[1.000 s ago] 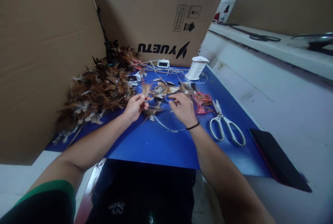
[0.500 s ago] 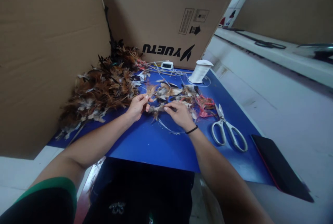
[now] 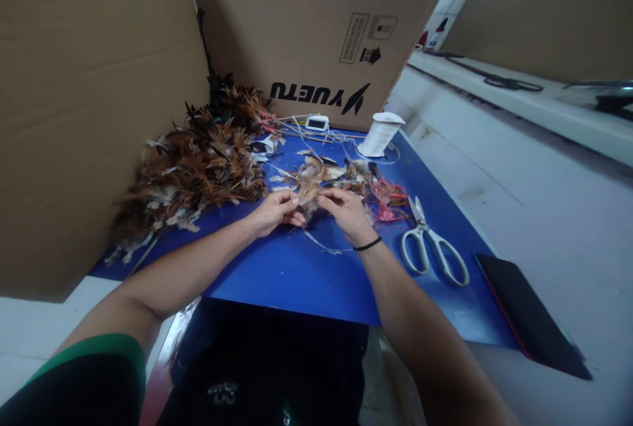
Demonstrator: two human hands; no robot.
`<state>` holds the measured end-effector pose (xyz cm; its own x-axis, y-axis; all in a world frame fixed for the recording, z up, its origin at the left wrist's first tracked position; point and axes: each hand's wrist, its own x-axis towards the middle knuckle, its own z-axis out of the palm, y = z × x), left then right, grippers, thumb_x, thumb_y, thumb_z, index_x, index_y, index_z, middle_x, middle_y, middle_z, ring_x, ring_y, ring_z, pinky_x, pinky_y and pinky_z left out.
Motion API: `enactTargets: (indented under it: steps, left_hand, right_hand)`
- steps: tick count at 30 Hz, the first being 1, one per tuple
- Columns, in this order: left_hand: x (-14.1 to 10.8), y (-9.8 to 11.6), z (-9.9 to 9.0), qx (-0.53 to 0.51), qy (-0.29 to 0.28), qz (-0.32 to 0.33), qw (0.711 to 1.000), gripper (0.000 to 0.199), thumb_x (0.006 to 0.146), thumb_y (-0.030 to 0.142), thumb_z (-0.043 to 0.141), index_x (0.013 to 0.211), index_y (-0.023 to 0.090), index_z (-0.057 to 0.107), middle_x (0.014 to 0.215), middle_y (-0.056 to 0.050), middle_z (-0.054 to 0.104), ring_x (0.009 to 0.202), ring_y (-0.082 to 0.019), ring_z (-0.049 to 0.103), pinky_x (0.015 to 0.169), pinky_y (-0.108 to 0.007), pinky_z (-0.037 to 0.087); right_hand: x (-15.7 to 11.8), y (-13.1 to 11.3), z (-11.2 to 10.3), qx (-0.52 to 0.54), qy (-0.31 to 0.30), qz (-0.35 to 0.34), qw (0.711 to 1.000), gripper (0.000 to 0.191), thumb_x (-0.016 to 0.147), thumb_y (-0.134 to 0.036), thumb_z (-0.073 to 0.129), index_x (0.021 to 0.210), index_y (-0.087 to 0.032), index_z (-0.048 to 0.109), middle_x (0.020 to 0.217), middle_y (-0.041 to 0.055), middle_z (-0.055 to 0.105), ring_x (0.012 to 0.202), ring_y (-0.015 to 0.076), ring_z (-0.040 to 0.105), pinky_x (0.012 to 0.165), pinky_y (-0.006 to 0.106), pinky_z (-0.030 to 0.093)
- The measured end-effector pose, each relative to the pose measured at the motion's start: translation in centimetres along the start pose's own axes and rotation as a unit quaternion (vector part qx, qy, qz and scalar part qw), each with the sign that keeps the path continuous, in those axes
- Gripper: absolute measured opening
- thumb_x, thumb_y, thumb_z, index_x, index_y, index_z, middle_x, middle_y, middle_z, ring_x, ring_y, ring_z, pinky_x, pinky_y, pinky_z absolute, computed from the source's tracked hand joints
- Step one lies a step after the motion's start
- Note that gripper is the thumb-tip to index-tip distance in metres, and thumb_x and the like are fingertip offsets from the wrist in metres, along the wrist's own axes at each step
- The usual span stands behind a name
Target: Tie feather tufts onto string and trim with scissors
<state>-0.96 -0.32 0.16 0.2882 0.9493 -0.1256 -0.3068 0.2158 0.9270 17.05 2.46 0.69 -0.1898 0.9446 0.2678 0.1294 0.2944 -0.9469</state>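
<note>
Work is drawing together: half a second ago the left hand [image 3: 275, 213] was holding tan feathers apart from the grey-brown ones at the right hand [image 3: 349, 215]; now both hands are meeting at one feather tuft [image 3: 310, 191]. The left thumb and fingers seem to be pinching its left side, the right ones its right side, so the tuft is sitting between the two grips. To my eye, the separate pieces are now being handled as one. Thin string [image 3: 321, 245] is curving just nearer than the grip, loose feathers [image 3: 321, 169] are lying just beyond, a feather heap [image 3: 198, 162] is spreading leftward, and scissors [image 3: 424, 225] are resting rightward.
</note>
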Motion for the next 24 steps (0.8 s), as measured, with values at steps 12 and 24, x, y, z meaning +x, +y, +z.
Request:
enactTargets:
  steps: [12, 24]
  left_hand:
    - [0.3, -0.1, -0.1, -0.021, 0.038, -0.009, 0.999, 0.018, 0.080, 0.023, 0.068, 0.075, 0.009, 0.058, 0.072, -0.008, 0.069, 0.058, -0.012, 0.067, 0.059, -0.022, 0.057]
    - [-0.1, 0.8, 0.1, -0.010, 0.058, 0.011, 0.998, 0.021, 0.078, 0.028, 0.070, 0.086, 0.012, 0.058, 0.064, -0.003, 0.065, 0.051, -0.011, 0.064, 0.051, -0.021, 0.054]
  right_hand:
    - [0.3, -0.1, -0.4, 0.040, 0.048, 0.031, 0.998, 0.016, 0.063, -0.036, 0.066, 0.067, -0.020, 0.065, 0.063, -0.0019, 0.058, 0.061, 0.0123, 0.048, 0.063, 0.027, 0.039]
    - [0.2, 0.1, -0.2, 0.047, 0.019, 0.054, 0.997, 0.013, 0.062, -0.032, 0.066, 0.064, -0.019, 0.065, 0.061, -0.0033, 0.058, 0.060, 0.0107, 0.048, 0.063, 0.026, 0.038]
